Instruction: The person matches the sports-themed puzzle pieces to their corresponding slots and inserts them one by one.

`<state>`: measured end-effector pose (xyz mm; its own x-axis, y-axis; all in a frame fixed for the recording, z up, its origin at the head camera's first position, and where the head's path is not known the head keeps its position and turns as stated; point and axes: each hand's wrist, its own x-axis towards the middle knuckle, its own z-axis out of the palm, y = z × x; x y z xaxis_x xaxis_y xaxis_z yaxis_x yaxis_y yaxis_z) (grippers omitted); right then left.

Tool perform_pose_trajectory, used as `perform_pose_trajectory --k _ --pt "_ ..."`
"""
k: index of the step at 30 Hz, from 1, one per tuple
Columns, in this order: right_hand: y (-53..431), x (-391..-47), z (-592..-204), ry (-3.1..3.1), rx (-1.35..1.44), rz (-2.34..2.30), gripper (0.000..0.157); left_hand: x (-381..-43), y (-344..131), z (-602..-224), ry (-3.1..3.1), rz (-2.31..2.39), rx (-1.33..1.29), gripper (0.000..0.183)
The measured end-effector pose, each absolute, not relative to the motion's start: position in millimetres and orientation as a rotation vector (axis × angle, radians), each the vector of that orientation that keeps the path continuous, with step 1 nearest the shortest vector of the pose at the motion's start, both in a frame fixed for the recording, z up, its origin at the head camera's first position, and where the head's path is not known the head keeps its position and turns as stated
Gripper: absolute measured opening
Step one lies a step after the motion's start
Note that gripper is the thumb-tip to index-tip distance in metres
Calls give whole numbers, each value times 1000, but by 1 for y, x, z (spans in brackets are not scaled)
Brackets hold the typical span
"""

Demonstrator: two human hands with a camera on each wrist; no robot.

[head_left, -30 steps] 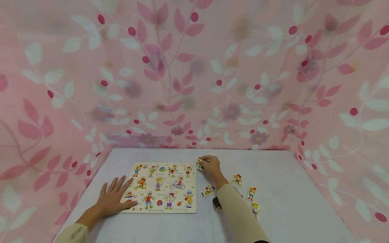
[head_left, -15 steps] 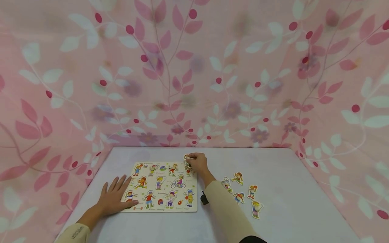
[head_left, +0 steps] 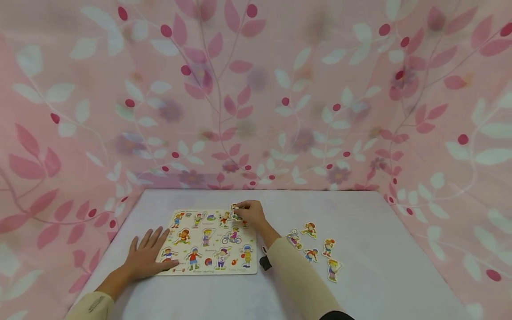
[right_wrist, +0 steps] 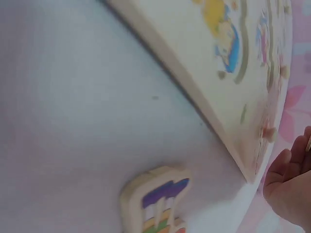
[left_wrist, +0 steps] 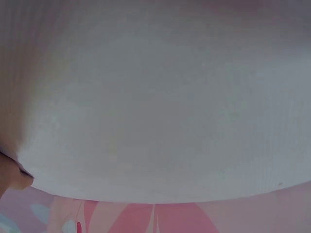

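My right hand pinches a small cut-out puzzle piece with a figure on it, over the upper right of a cream puzzle board. Fingers partly cover the piece. Printed children doing sports fill the board. My left hand lies with fingers spread on the board's left edge. In the right wrist view, the right hand shows at the right side, its palm partly visible. Only a bit of the left hand appears at the left edge of the left wrist view.
Right of the board lie several loose puzzle pieces: a cyclist, a runner, a ball player, a golfer. Another piece lies beside the board in the right wrist view. A patterned pink cloth encloses the white table.
My right hand has carried the piece left, from beside the board to over its upper right. The sleeve's shift uncovers more loose pieces. My left hand stays on the board's edge.
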<state>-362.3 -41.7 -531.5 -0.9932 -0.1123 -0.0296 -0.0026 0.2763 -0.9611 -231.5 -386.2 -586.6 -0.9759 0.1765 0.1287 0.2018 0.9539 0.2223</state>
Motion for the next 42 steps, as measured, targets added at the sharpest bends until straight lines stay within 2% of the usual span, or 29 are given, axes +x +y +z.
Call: perform_pose_trajectory --k 10,16,20,25,32,42 --pt "-43 -344 -530 2617 -184 -1661 18 -233 -396 -569 -3034 -339 -344 113" --pt "-44 -342 -527 2604 -258 -1664 15 -234 -402 -562 -3062 -350 -348 124" --pt "-49 -339 -523 2623 -303 -1685 14 -240 -401 -562 -3067 -353 -334 124" --pt "-64 -330 -526 2548 -371 -1706 12 -241 -403 -565 -3062 -331 -341 120" --pt "-84 -309 -535 2479 -503 -1615 15 -236 -401 -564 -3026 -406 -413 125" --pt "-119 -282 -540 2487 -603 -1453 12 -232 -388 -575 -3063 -353 -381 127"
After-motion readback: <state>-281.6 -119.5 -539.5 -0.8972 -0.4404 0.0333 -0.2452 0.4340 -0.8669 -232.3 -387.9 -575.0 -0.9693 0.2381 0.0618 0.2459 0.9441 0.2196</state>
